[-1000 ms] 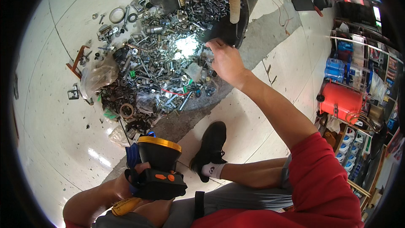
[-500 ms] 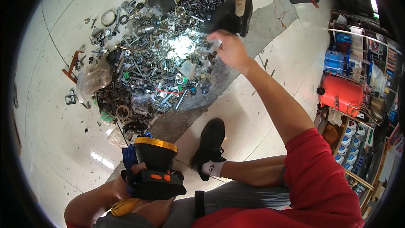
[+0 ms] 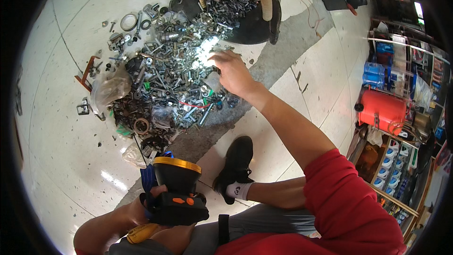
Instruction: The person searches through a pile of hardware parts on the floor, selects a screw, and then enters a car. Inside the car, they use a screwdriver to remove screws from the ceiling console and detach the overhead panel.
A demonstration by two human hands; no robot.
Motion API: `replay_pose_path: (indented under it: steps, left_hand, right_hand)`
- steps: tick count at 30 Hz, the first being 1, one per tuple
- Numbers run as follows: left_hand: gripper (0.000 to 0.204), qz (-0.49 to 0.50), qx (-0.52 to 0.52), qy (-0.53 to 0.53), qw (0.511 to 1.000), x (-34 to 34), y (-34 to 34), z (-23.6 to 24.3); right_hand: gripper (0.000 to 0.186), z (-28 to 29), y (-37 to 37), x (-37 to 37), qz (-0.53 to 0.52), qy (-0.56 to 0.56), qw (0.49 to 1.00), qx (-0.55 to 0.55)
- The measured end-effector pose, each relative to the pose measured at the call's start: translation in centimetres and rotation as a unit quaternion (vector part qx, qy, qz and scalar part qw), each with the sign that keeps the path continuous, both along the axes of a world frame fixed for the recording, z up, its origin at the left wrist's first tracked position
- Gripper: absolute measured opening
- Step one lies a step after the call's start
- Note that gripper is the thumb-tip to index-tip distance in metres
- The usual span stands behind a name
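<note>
My left hand (image 3: 158, 193) is closed around a headlamp (image 3: 177, 174) with a black body, yellow rim, orange buttons and blue strap. Its bright beam falls on a big heap of loose screws, bolts, nuts and washers (image 3: 160, 73) on the floor. At the right side of that heap is my right hand (image 3: 233, 73), its fingers slightly bent and apart, the tips at the lit hardware. I see nothing held in it, though its underside is hidden. Just beyond stands a black tub (image 3: 252, 30) with a beige hose-covered handle and many dark screws inside.
A clear plastic bag (image 3: 111, 89) and a rusty metal bracket (image 3: 86, 73) lie on the heap's left side. My black shoe (image 3: 236, 158) is planted near its front. A yellow handle (image 3: 140, 233) rests by my left forearm. Shelves with a red tank (image 3: 383, 111) line the right.
My right hand has moved left and nearer, from beside the tub's rim onto the heap. The left hand keeps its hold on the headlamp. The whole view has shifted slightly.
</note>
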State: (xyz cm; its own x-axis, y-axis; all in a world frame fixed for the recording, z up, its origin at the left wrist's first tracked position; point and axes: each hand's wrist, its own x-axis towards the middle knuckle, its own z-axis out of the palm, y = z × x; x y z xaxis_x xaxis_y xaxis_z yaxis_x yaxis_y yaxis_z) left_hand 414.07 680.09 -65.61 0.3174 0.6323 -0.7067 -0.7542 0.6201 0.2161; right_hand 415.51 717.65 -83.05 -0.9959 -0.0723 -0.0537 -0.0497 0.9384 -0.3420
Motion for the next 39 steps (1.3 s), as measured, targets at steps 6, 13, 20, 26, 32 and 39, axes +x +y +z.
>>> replay_pose_path:
  steps: [6,13,20,26,32,39]
  left_hand:
    - [0.083,-0.007,0.001,0.036,0.999,-0.2,-0.1,0.2]
    - [0.083,0.055,-0.049,-0.125,0.989,1.1,-1.1,-2.2]
    - [0.076,0.046,0.036,-0.054,0.997,0.6,-0.8,-3.0]
    - [0.070,0.091,0.051,-0.052,0.993,0.2,-1.2,-3.6]
    - [0.067,0.088,0.071,-0.048,0.992,-0.2,-1.4,-4.0]
    - [0.067,0.091,0.038,-0.075,0.992,-0.7,-1.3,-3.8]
  right_hand:
    - [0.047,0.7,-1.9,-2.7,-0.098,0.017,0.992,-0.076]
    - [0.054,-0.1,-11.2,-9.3,-0.155,-0.063,0.979,-0.115]
    - [0.064,0.0,-13.8,-7.6,0.059,-0.074,0.993,-0.067]
    - [0.057,-0.1,-8.6,-6.3,-0.129,0.014,0.992,-0.006]
    - [0.048,-0.8,-5.0,-3.6,-0.022,0.060,0.997,-0.047]
    - [0.042,-2.3,-1.3,-6.4,-0.186,0.109,0.975,-0.056]
